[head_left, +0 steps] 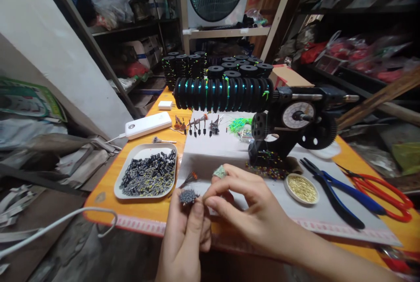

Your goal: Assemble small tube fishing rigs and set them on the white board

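My left hand is closed round a tight bundle of small grey-tipped pieces, their ends facing up between thumb and fingers. Beside it, my right hand pinches thumb and forefinger together at the bundle's right edge; what sits in the pinch is too small to make out. A greenish wrap covers one of its fingertips. Just behind the hands lies a small bunch of orange-tipped wires on the white paper. To the left, a white tray holds many dark tubes and small grey pieces with yellow bits.
A black winding machine carries a row of black spools across the table's back. Gold bits fill a small dish. Blue-handled pliers and red-handled scissors lie at right. A white power bank is at left.
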Action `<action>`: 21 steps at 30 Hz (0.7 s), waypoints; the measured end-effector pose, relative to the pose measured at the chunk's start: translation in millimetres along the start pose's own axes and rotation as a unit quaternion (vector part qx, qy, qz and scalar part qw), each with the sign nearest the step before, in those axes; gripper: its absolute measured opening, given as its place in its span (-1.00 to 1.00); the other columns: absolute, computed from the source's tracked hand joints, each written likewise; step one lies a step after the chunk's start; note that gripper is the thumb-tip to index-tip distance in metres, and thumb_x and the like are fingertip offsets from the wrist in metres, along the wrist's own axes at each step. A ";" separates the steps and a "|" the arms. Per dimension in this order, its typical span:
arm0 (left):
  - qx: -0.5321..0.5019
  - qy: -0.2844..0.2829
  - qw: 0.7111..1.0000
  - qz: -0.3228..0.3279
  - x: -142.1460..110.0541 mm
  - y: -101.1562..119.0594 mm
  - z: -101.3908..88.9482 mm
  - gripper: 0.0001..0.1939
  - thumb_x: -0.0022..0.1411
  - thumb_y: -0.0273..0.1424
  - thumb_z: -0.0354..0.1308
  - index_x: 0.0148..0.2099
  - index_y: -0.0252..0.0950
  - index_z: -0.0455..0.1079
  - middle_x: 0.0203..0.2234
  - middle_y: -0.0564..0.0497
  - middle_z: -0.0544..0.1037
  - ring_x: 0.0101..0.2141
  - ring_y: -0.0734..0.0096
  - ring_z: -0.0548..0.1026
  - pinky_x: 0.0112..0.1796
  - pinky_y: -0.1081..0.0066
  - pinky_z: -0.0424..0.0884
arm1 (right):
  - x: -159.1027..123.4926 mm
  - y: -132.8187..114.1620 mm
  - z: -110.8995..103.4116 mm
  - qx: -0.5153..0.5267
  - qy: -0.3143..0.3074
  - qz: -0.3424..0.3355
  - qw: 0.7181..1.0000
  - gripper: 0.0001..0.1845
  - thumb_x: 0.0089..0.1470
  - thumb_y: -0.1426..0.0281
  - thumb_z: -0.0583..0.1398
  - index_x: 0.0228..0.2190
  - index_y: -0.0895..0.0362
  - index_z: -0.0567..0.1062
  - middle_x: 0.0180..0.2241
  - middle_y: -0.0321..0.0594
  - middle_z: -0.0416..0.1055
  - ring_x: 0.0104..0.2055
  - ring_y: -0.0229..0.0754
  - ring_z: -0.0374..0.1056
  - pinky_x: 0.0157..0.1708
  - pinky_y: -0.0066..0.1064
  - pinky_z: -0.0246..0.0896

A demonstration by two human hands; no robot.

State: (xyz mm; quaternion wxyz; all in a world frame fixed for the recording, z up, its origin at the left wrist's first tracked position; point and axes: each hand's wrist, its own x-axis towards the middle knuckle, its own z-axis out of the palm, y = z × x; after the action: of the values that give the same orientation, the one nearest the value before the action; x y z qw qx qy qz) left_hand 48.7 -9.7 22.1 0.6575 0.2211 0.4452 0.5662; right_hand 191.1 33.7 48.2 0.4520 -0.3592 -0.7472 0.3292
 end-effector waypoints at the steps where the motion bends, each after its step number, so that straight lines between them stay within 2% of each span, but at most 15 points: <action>1: -0.006 -0.013 1.000 -0.002 0.3 1.9 -0.8 -0.53 0.07 -0.09 0.42 -0.21 -0.19 0.25 -0.69 0.32 0.14 -0.67 0.68 0.03 -0.61 0.64 0.02 | 0.0 0.5 -0.7 -0.004 0.004 -0.001 1.000 -0.84 0.20 0.49 0.22 -0.39 0.19 0.60 -0.50 -0.24 0.38 -0.43 -0.25 0.22 -0.49 -0.48 0.16; 6: -0.016 -0.077 0.997 -0.027 -1.8 13.3 -7.6 -0.60 0.21 -0.14 0.31 -0.34 -0.20 0.16 -0.66 0.27 0.15 -0.63 0.61 -0.07 -0.61 0.58 -0.09 | 1.3 2.8 -3.0 -0.015 0.020 0.009 1.000 -0.88 0.19 0.47 0.24 -0.38 0.15 0.60 -0.44 -0.21 0.42 -0.37 -0.23 0.26 -0.45 -0.50 0.22; 12: -0.017 -0.096 0.994 -0.055 -2.2 16.1 -10.1 -0.57 0.16 -0.08 0.34 -0.35 -0.20 0.17 -0.67 0.27 0.15 -0.64 0.63 -0.10 -0.62 0.57 -0.10 | 0.0 3.9 -1.9 -0.018 0.023 0.017 0.999 -0.88 0.20 0.46 0.24 -0.39 0.09 0.58 -0.45 -0.24 0.44 -0.35 -0.23 0.30 -0.47 -0.53 0.23; 14: -0.010 -0.080 0.995 -0.056 -2.4 13.3 -10.0 -0.54 0.12 -0.07 0.37 -0.36 -0.20 0.18 -0.68 0.28 0.15 -0.65 0.64 -0.07 -0.62 0.58 -0.09 | -1.3 3.4 -2.5 -0.013 0.023 0.021 0.999 -0.88 0.20 0.44 0.24 -0.39 0.07 0.57 -0.45 -0.26 0.44 -0.33 -0.23 0.32 -0.46 -0.54 0.24; 16: 0.009 -0.037 0.999 -0.030 -3.6 8.9 -9.6 -0.53 0.09 -0.04 0.38 -0.35 -0.20 0.18 -0.67 0.26 0.19 -0.65 0.64 0.01 -0.61 0.59 -0.01 | -2.4 2.8 -3.3 -0.010 0.020 0.026 0.999 -0.87 0.21 0.42 0.24 -0.38 0.04 0.55 -0.45 -0.29 0.45 -0.32 -0.22 0.33 -0.44 -0.54 0.25; 18: 0.040 0.020 0.998 0.034 -5.3 3.2 -9.2 -0.55 0.12 -0.04 0.35 -0.33 -0.19 0.20 -0.65 0.24 0.23 -0.63 0.62 0.12 -0.58 0.60 0.10 | -2.8 2.4 -3.7 -0.005 0.015 0.031 0.999 -0.87 0.22 0.41 0.23 -0.39 0.02 0.54 -0.45 -0.31 0.45 -0.31 -0.22 0.34 -0.43 -0.53 0.27; 21: 0.092 0.086 0.982 0.143 -7.4 -5.5 -8.7 -0.63 0.23 -0.08 0.27 -0.34 -0.19 0.22 -0.63 0.22 0.24 -0.58 0.58 0.20 -0.52 0.58 0.19 | -2.5 1.9 -3.5 0.003 0.010 0.037 0.999 -0.87 0.22 0.39 0.24 -0.41 0.02 0.52 -0.45 -0.32 0.45 -0.32 -0.23 0.36 -0.41 -0.51 0.28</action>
State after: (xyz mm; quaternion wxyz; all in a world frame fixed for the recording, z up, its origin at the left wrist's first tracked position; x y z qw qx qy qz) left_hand 44.7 -20.0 15.9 0.5058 0.2925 0.5140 0.6280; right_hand 195.5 33.2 46.9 0.4480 -0.3880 -0.7281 0.3445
